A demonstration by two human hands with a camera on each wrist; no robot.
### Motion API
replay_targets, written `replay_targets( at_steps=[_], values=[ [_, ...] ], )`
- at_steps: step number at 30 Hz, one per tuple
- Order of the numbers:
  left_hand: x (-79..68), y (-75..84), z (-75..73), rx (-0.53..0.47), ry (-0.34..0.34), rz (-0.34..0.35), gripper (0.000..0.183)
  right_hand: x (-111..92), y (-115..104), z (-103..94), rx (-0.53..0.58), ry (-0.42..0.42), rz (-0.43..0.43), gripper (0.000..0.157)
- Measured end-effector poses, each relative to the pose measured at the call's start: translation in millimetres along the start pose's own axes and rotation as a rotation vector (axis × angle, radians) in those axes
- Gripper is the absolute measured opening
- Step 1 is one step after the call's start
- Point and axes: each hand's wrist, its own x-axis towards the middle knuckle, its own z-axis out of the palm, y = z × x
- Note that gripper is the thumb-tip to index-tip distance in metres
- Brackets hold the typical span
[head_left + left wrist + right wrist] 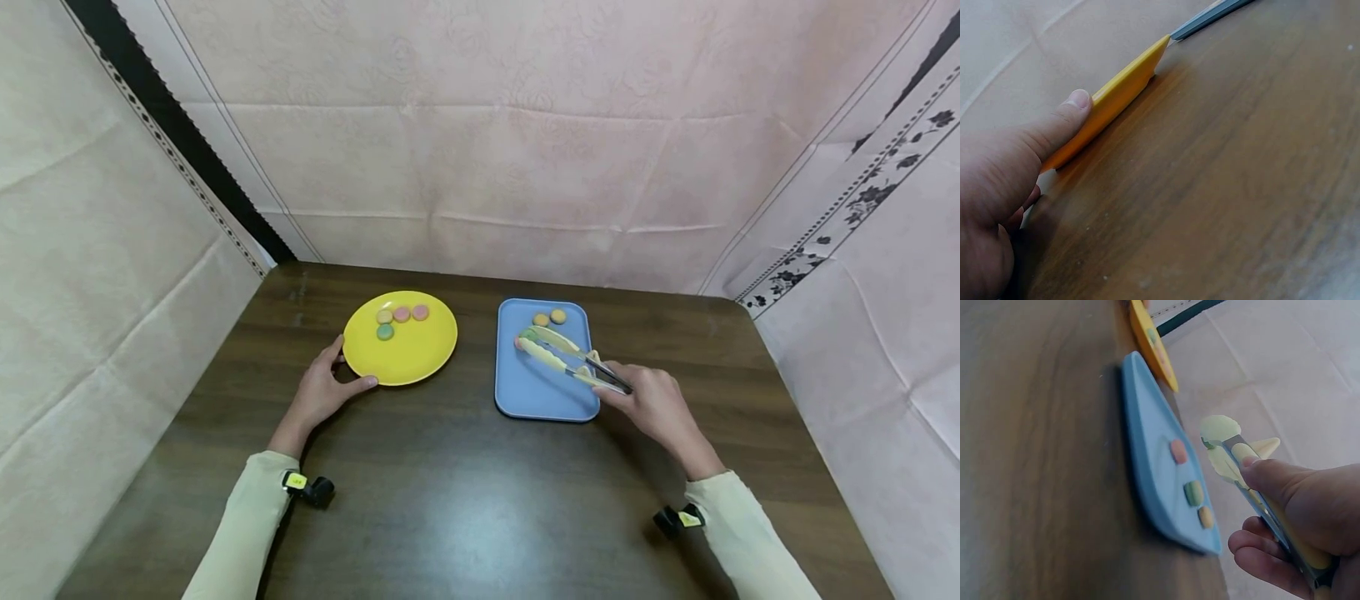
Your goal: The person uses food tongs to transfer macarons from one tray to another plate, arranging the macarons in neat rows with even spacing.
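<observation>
My right hand [652, 402] grips a pair of tongs [551, 348] with pale yellow tips, held over the blue tray [536, 404]. Between the tips shows a green macaron [1209, 444]. On the tray sit a pink macaron [1178, 451] and two yellowish ones, the nearer macaron [541, 319] beside the farther macaron [558, 316]. At the left, my left hand [324, 390] holds the yellow plate [405, 358] by its rim, thumb [1077, 103] along the edge. That plate carries a cream macaron [385, 317], a green macaron [385, 332] and two pink macarons [411, 313].
Plate and tray stand side by side on a dark wooden table [450, 467], with a strip of wood between them. Pale cloth [480, 167] hangs behind the table and at both sides. Each wrist wears a small black camera on a strap.
</observation>
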Motion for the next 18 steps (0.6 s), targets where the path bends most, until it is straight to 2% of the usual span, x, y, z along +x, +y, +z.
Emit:
replay_targets(
  at_steps=[5, 11, 18],
  values=[
    [-0.3, 1.4, -1.0, 0.005, 0.002, 0.007, 0.121, 13, -16, -2.8, 0.007, 0.015, -0.017, 0.056],
    [-0.3, 0.6, -0.6, 0.002, 0.008, 0.019, 0.120, 29, -35, -3.2, 0.015, 0.044, -0.099, 0.056],
    [0.2, -0.4, 0.5, 0.010, 0.007, 0.018, 0.119, 45, -56, 0.7, 0.040, 0.027, -0.139, 0.057]
  ],
)
